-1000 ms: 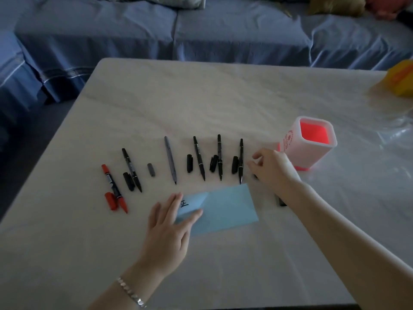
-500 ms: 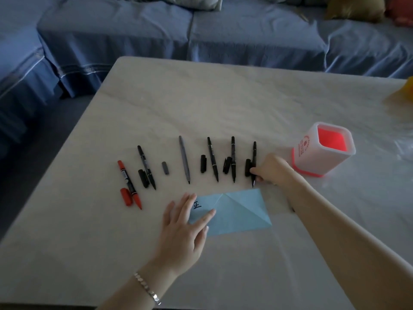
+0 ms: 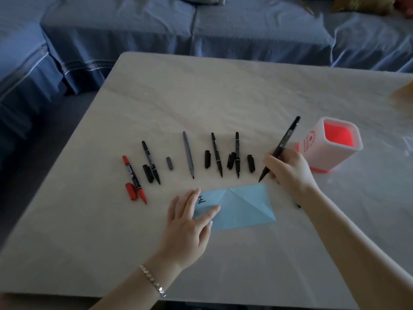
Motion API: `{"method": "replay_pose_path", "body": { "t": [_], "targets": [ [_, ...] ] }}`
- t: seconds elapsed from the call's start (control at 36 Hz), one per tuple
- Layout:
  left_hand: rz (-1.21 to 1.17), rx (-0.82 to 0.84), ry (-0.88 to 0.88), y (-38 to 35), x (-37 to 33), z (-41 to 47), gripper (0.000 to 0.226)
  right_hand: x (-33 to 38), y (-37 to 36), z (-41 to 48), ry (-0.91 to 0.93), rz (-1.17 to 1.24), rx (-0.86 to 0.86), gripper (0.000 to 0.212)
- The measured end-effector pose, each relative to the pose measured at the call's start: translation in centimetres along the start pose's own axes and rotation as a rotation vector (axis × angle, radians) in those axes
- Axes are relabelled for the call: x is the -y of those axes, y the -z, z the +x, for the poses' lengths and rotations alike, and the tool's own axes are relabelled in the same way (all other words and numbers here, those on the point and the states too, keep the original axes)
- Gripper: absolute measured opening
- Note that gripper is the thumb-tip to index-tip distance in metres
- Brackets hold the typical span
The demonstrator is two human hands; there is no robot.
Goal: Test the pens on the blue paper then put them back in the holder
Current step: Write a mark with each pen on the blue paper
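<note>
My right hand (image 3: 288, 170) grips an uncapped black pen (image 3: 283, 142), tilted with its tip pointing down just above the top edge of the blue paper (image 3: 241, 209). The fingers of my left hand (image 3: 190, 220) lie flat on the paper's left part, beside a written character. Uncapped pens lie in a row behind the paper: a red marker (image 3: 134, 179), a black pen (image 3: 150, 162), a grey pen (image 3: 188, 154), and two more black pens (image 3: 217, 154) (image 3: 237, 153), with loose caps beside them. The white and red holder (image 3: 328, 146) stands to the right, nothing showing inside.
The pale table (image 3: 223, 97) is ringed by a blue-covered sofa (image 3: 201, 25) at the back and left. A yellowish object (image 3: 405, 92) shows at the right table edge. A dark tip (image 3: 299, 206) pokes out under my right wrist.
My right hand picked the rightmost black pen up off the table and tilted it into a writing grip; its cap stayed on the table. The left hand kept holding the paper.
</note>
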State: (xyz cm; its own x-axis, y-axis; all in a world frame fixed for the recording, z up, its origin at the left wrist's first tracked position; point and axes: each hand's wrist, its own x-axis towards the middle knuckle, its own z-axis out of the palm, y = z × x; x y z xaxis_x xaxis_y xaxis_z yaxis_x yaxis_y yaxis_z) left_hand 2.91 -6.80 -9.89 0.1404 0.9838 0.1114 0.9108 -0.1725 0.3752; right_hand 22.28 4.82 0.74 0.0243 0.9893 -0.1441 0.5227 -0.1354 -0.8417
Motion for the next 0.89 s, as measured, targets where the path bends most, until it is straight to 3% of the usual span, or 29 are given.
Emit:
{"method": "replay_pose_path", "body": {
  "t": [0.06,0.14,0.22,0.42,0.56,0.67,0.89],
  "targets": [
    [0.011,-0.003,-0.007,0.0,-0.1,0.0,0.037,0.1,-0.6,-1.1,0.071,0.083,-0.049,0.008],
    [0.022,-0.015,-0.011,0.0,-0.1,0.1,0.037,-0.5,-2.1,-2.1,0.161,0.261,-0.07,0.021],
    [0.033,-0.043,-0.018,-0.1,0.0,-0.1,0.036,-1.0,-3.8,-2.7,0.155,0.413,0.019,0.027],
    [0.018,-0.09,-0.014,-0.5,0.0,-0.1,0.034,-1.4,-8.5,-2.8,0.077,0.434,0.151,0.016],
    [0.021,-0.063,-0.002,-0.4,-0.1,0.0,0.039,-2.4,-10.7,-3.4,-0.027,0.402,-0.066,0.029],
    [-0.009,-0.043,0.019,-0.4,-0.1,0.0,0.038,-3.4,-11.4,-3.3,0.003,0.294,-0.235,0.036],
    [-0.009,-0.043,0.006,-0.5,0.2,0.1,0.036,-4.0,-11.1,-2.8,0.04,0.228,-0.256,0.04]
  ]
}}
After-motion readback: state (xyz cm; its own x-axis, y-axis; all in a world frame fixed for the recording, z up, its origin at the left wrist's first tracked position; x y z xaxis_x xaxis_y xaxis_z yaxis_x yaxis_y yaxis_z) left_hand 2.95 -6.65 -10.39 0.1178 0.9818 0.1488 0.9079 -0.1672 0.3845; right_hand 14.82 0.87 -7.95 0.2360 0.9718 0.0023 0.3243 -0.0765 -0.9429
